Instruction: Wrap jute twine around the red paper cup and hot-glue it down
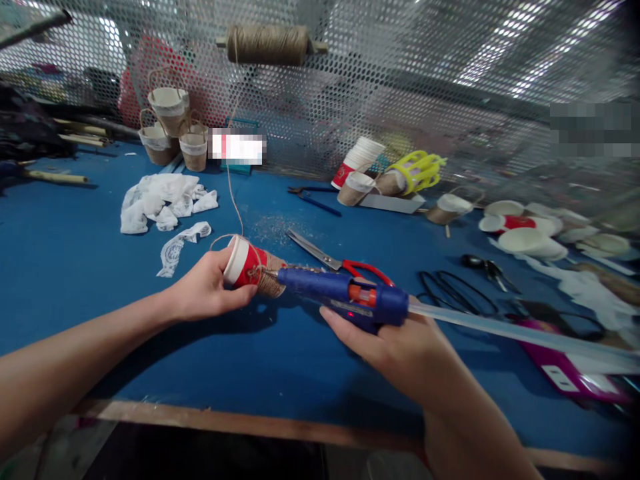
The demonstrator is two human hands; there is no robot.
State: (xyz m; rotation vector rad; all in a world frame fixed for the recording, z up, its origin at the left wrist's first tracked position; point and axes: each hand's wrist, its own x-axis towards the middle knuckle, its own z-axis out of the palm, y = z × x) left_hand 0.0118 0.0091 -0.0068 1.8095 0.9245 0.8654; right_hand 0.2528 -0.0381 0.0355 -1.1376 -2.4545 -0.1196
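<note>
My left hand point(220, 283) is closed around a red and white paper cup point(245, 263), tilted with its mouth toward the upper left. Twine covers the cup's lower part, and a loose strand of jute twine point(235, 200) runs up from it. A blue hot glue gun point(325, 290) is gripped in my right hand point(395, 343); its nozzle meets the cup's side at the twine's edge. From the gun's back a long clear glue stick point(500, 333) sticks out to the right. Red-handled scissors point(330, 260) lie partly open just behind the gun.
Above hangs a twine spool point(267, 45) at a perforated metal screen. White lace point(165, 200) and small twine-wrapped baskets point(170, 107) stand at the left. Pliers point(320, 200), stacked cups point(360, 163), keys point(487, 267), a black cable point(450, 290) and a magenta object point(560, 367) lie rightward.
</note>
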